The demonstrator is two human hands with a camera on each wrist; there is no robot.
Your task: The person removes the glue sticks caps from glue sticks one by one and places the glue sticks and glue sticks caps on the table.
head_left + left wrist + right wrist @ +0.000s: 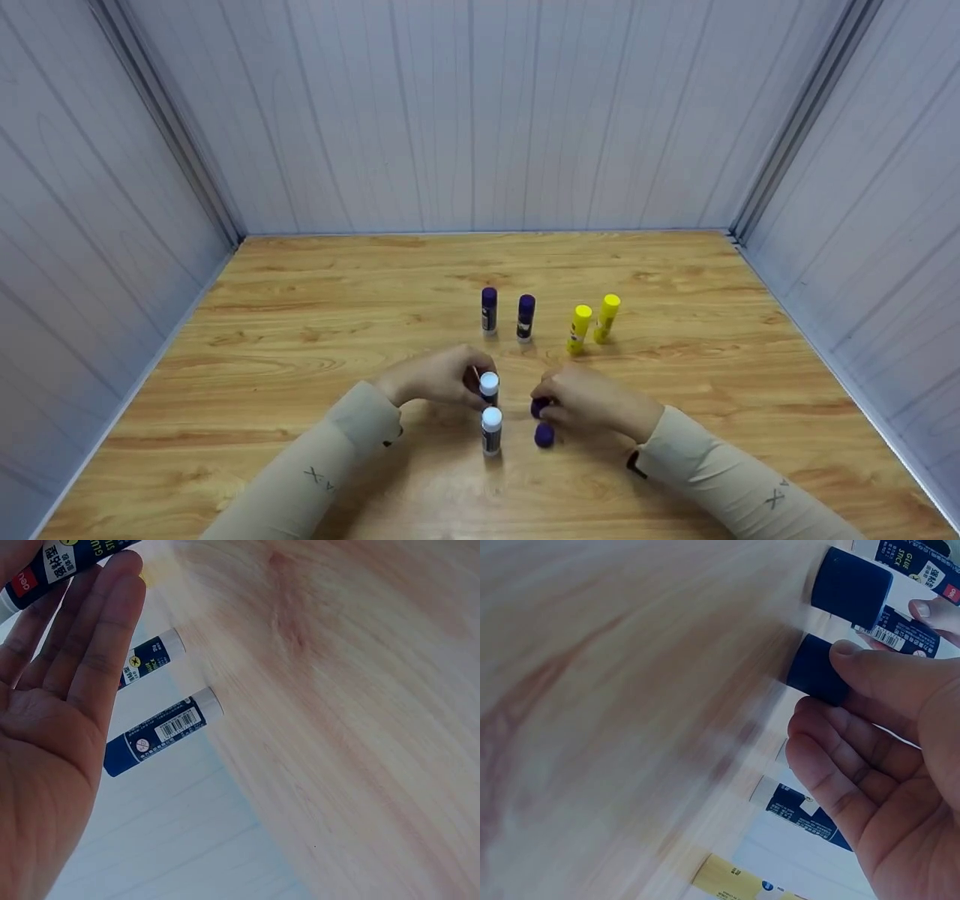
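My left hand (450,379) pinches an upright glue stick (71,568) with a dark blue label; its white top (489,384) is uncapped. A second uncapped glue stick (491,433) stands just nearer to me. On the right, my right hand (596,399) pinches a dark blue cap (816,671) between thumb and fingers, low at the tabletop. Another dark blue cap (544,435) stands on the table beside it, nearer to me. In the right wrist view, the label of one glue stick (919,566) shows behind the caps.
Two capped dark blue glue sticks (489,311) stand farther back, beyond my hands. To their right are two yellow glue sticks (579,330), upright and close together. Pale panel walls (480,112) enclose the wooden table (337,285) at the back and sides.
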